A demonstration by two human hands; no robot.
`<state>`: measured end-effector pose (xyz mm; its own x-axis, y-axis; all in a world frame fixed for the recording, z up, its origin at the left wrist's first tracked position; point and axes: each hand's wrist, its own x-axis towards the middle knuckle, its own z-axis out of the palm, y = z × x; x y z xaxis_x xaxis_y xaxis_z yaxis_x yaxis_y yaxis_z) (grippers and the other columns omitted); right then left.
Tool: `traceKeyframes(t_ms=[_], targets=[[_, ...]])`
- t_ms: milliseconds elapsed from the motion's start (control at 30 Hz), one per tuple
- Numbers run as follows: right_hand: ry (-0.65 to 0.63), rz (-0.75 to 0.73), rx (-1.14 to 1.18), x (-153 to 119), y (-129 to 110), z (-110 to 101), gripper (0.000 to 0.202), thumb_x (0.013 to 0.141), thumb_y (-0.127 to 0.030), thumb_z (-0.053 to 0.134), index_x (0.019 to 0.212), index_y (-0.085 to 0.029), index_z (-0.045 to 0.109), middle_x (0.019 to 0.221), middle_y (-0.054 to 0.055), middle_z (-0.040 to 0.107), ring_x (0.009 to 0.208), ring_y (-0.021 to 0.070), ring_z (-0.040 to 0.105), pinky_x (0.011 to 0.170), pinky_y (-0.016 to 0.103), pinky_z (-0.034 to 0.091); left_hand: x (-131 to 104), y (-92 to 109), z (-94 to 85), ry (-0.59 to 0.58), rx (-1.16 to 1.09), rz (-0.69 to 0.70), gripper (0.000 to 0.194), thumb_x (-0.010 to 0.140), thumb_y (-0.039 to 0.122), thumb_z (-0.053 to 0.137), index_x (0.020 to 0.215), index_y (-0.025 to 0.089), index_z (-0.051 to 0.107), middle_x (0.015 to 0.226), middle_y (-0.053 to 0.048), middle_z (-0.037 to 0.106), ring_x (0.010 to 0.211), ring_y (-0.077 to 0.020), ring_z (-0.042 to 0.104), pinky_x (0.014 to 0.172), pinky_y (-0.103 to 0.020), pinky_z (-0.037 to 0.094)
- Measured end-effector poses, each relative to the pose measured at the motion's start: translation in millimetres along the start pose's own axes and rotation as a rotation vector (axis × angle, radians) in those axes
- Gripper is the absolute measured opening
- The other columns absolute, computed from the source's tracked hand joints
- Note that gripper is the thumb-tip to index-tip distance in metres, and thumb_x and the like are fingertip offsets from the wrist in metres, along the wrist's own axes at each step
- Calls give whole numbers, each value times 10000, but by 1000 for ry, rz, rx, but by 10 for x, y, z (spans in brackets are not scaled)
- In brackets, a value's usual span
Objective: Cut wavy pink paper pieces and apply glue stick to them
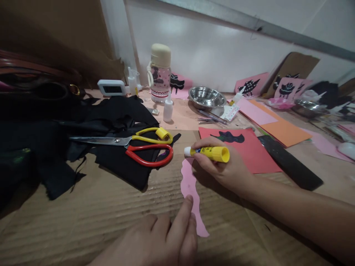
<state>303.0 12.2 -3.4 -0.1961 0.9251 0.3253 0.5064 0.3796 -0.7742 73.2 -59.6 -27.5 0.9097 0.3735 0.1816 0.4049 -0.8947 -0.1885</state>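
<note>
A wavy-edged pink paper strip lies on the cardboard sheet. My left hand presses it down with an outstretched index fingertip, while the other fingers are bent beneath and partly hidden. In my right hand is a yellow glue stick, held sideways with its white tip at the strip's far end. Whether the tip touches the paper is hard to tell. To the left, scissors with one yellow and one red handle rest on black fabric. A short yellow cap-like piece sits on the yellow handle.
Red paper carries a black cut-out, beside a dark flat strip. Farther back stand a steel bowl, a small white bottle and a cream-lidded drink bottle. Orange and pink sheets lie right.
</note>
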Motion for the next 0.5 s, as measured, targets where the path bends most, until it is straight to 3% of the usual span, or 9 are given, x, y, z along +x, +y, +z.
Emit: traceKeyframes(t_ms=[100, 333, 500], targets=[[45, -35, 57, -10, -29, -37, 62, 885, -257, 706, 931, -279, 671, 830, 1, 752, 719, 209, 721, 619, 315, 578, -15, -4, 0, -2, 6, 5, 294, 1007, 150, 524, 1266, 182, 660, 1300, -128, 763, 567, -157, 699, 453, -304, 469], [-165, 17, 174, -40, -75, -27, 127, 866, -313, 730, 961, -239, 690, 928, 45, 773, 806, 215, 743, 653, 307, 579, -22, -10, -8, 0, -1, 12, 325, 1009, 164, 515, 1309, 191, 637, 1094, -65, 815, 559, -152, 685, 446, -293, 457], [-158, 8, 193, -41, -47, -25, 157, 873, -305, 750, 1004, -232, 707, 999, 51, 782, 769, 186, 725, 642, 286, 565, 6, -3, 0, 4, -84, -26, 316, 988, 143, 513, 1258, 210, 661, 1007, -18, 803, 555, -168, 670, 451, -313, 453]])
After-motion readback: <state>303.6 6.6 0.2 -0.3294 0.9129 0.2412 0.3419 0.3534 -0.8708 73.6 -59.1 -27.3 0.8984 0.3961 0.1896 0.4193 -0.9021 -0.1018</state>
